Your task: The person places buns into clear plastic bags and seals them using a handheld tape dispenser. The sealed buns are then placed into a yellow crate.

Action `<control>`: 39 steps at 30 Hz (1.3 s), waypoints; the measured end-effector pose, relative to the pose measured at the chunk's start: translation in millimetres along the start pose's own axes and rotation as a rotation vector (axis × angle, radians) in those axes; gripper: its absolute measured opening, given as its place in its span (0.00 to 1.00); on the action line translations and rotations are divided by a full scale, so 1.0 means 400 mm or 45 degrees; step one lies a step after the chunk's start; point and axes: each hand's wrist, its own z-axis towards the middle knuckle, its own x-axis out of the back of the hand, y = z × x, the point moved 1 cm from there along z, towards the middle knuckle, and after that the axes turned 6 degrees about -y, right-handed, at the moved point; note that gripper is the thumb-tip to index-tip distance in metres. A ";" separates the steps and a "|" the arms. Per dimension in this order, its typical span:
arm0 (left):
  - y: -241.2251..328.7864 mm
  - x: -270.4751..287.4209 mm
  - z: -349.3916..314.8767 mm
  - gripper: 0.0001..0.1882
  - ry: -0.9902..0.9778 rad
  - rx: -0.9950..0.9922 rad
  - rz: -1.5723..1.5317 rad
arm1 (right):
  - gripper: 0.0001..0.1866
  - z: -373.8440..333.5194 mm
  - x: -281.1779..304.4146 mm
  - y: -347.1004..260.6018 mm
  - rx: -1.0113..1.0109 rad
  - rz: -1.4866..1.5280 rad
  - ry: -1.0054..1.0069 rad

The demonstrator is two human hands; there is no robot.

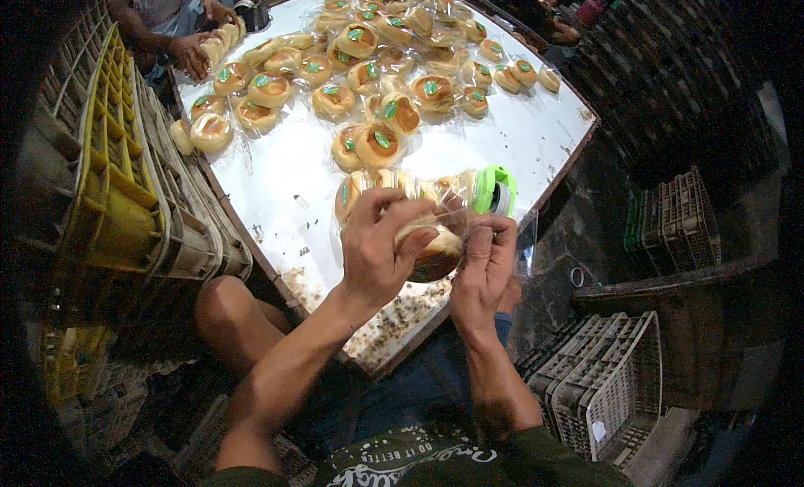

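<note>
Over the white table's (536, 135) near corner, the left hand (375, 240) grips a bun (435, 267) while the right hand (483, 265) pinches its clear plastic (456, 217). Just beyond, a bun row (348, 197) and bright green tool (501, 188) block the way to heaped, labelled buns (356, 40). Crates (117, 223) line the left; far left, a co-worker's hands (191, 56) hold more.

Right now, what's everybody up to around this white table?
The person's left hand holds a bun while the right hand pinches its clear bag over the white table. A bright green tool sits just beyond. Farther back lies a heap of bagged buns with green labels. At the far left, another person's hands are on a row of buns.
</note>
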 end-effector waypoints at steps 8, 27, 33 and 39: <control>0.022 0.010 -0.040 0.13 -0.006 0.734 -0.482 | 0.06 0.000 0.030 -0.033 0.069 0.108 -0.028; 0.087 -0.014 -0.020 0.09 -0.033 1.020 -0.822 | 0.26 -0.061 -0.008 -0.031 -0.022 -0.609 -0.228; 0.022 0.005 -0.012 0.16 -0.365 0.680 -0.886 | 0.15 -0.015 0.004 -0.034 0.165 -0.701 -0.132; 0.034 -0.001 -0.028 0.32 -0.087 1.009 -0.997 | 0.13 -0.009 0.019 -0.005 0.306 -0.785 -0.271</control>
